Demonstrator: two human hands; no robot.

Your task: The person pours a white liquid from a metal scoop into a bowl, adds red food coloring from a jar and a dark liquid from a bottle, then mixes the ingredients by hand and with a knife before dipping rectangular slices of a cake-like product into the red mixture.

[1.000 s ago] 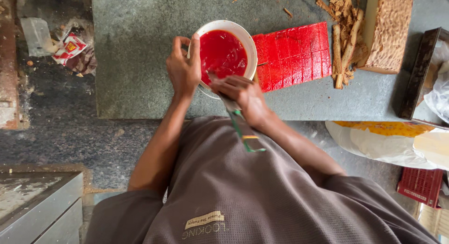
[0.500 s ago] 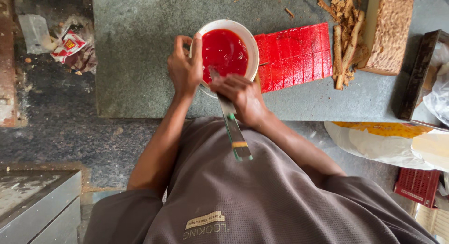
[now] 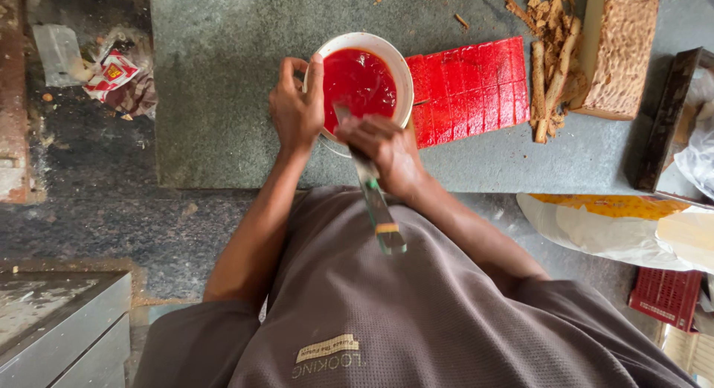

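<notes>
1. The right hand [image 3: 385, 151] covers the middle of the long green-handled utensil [image 3: 375, 202]; its tip is lost in the red sauce.
2. The dark rectangular tray [image 3: 667, 120] and crumpled white plastic bag [image 3: 699, 154] are cut off by the right edge.

Glossy red sauce [image 3: 359, 81], smooth white bowl [image 3: 402, 74], rough stone slab [image 3: 223, 83].

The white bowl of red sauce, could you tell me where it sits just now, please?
In the head view the bowl stands on the grey slab, up centre, steadied by the left hand, with the red block touching its right rim.
</notes>
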